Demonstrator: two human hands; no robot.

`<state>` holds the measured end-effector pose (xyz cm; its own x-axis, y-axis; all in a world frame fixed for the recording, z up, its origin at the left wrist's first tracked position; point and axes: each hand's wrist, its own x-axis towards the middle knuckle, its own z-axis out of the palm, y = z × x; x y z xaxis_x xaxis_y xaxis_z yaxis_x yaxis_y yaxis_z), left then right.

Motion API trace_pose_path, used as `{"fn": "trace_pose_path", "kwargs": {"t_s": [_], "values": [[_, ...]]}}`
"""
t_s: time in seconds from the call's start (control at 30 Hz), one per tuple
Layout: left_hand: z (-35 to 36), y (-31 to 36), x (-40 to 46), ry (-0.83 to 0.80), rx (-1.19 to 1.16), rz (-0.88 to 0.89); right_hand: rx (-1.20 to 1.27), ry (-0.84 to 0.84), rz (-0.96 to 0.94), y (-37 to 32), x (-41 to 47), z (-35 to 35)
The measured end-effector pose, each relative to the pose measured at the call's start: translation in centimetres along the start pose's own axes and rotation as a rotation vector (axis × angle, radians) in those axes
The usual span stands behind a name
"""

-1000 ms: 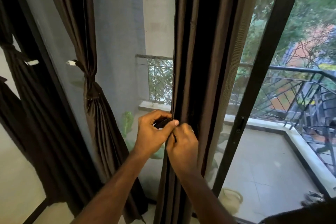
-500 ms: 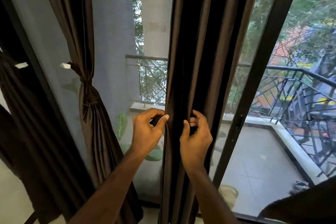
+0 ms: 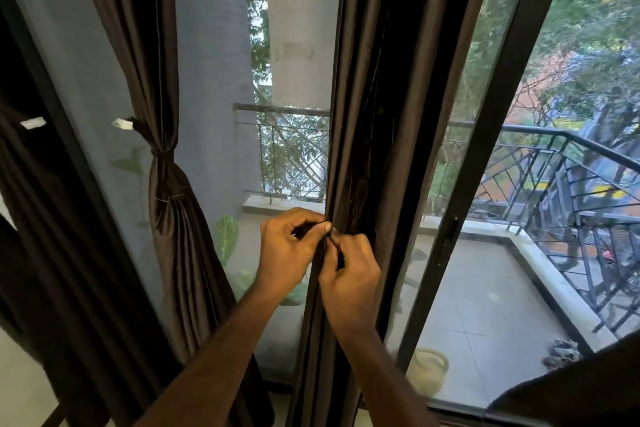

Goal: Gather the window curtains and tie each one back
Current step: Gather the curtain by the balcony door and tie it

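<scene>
Both hands meet at the near edge of the hanging curtain point(image 3: 374, 114). Left hand point(image 3: 289, 246) pinches a dark tie strip point(image 3: 304, 230) between thumb and forefinger; right hand point(image 3: 349, 274) pinches a thin end just beside it. Curtain runs straight up and down through the grip, bulk lying to the right. Judgement: the right hand is nearer for wrapping. Tied curtain point(image 3: 166, 163) hangs well left.

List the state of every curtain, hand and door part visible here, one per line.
Brown curtain at left: gathered, tied back with a knot.
Brown curtain in the middle: gathered, hanging straight, not yet tied.
Thin dark tie strip: pinched between both hands.
Left hand: grip on strip.
Right hand: grip on strip.
Black door frame: upright.
</scene>
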<state>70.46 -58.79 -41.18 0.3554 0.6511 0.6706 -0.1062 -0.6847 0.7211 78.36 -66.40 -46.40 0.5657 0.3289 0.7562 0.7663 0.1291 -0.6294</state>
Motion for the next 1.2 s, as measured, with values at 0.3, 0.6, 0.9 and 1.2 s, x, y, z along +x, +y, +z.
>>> {"fn": "trace_pose_path", "kwargs": {"t_s": [0.3,0.6,0.9,1.2], "values": [[0.2,0.3,-0.1,-0.030,-0.070,-0.060,-0.082,0.007,-0.063,-0.1,0.0,0.3],[-0.4,0.0,0.2,0.048,0.060,-0.009,0.001,-0.139,-0.099,0.3,0.3,-2.1],[0.1,-0.3,-0.3,0.036,0.054,-0.013,-0.057,0.097,0.214,3.5,1.8,-4.1],[1.0,-0.2,-0.2,0.030,0.128,0.063,-0.169,-0.046,-0.108,2.1,-0.1,-2.7]]}}
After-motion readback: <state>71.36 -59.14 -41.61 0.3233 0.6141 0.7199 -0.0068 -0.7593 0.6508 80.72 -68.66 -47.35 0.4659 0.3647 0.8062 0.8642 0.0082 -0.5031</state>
